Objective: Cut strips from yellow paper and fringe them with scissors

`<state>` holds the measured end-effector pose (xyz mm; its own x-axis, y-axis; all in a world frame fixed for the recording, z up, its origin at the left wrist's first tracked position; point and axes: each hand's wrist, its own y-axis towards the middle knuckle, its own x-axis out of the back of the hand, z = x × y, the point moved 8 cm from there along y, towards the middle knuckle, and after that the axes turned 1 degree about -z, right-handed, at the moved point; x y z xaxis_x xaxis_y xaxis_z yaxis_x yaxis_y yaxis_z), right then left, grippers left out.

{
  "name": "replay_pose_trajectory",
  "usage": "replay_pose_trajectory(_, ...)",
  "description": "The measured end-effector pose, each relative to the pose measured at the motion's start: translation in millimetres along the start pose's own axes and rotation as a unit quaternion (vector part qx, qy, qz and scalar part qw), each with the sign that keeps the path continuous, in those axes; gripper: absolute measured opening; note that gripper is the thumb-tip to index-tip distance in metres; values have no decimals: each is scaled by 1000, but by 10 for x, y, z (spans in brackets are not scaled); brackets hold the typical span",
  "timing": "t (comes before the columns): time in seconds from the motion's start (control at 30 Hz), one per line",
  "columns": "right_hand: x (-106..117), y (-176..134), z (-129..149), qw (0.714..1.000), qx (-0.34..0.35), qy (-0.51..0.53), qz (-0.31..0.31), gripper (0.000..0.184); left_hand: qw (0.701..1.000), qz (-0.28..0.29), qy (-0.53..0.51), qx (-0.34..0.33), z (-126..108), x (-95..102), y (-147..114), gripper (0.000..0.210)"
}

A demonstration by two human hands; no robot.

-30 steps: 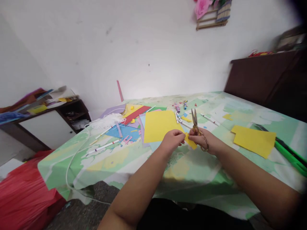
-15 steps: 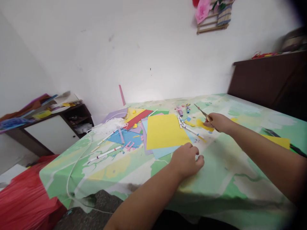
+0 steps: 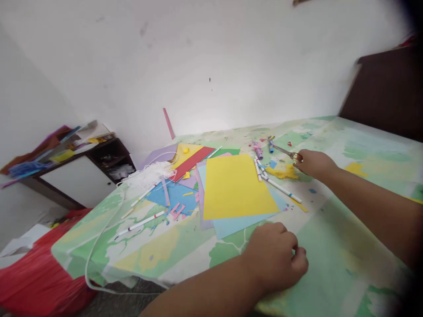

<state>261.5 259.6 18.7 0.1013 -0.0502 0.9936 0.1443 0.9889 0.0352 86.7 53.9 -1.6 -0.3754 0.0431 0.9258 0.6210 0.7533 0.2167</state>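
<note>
My right hand [image 3: 315, 165] grips a pair of scissors [image 3: 287, 152] by the handles at the right of the work area. The blades point left toward a small blue paper roll [image 3: 271, 146], close to the tabletop. Just below the blades lie torn yellow paper scraps [image 3: 284, 172]. In front, my left hand [image 3: 276, 253] is curled into a loose fist with nothing visible in it, low over the tablecloth. Nearest to it is a yellow sheet [image 3: 238, 189], which covers a light blue sheet [image 3: 228, 226] and a purple one.
White markers [image 3: 282, 188] lie right of the yellow sheet. A pink-purple roll [image 3: 257, 151], a red strip [image 3: 193, 164], blue paper [image 3: 175, 198] and a white string tangle [image 3: 145, 175] are on the tablecloth [image 3: 158, 246]. A wall stands behind, a cabinet [image 3: 76, 180] at left.
The view has shifted. My right hand has lowered the scissors, so the blades now reach near the blue roll. My left hand has come nearer to me, away from the sheets' edge.
</note>
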Motion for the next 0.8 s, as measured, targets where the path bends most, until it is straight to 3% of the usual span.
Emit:
replay_pose_trajectory(0.2, 333, -226, -283, 999, 33, -34, -26, 17, 999, 12, 22, -23, -43, 9, -22, 24)
replay_pose_trajectory(0.37, 467, -659, -951, 997, -15, -77, 4, 21, 996, 20, 55, -70, -126, -19, -51, 21)
replay_pose_trajectory(0.57, 299, -1112, -1802, 989, -90, -93, 76, 23, 990, 54, 66, -114, -302, -72, -131, 20)
replay_pose_trajectory(0.8, 65, -1199, -2001, 983, -91, -97, 126, 27, 992, 59, 60, -90, -271, -79, -35, 23)
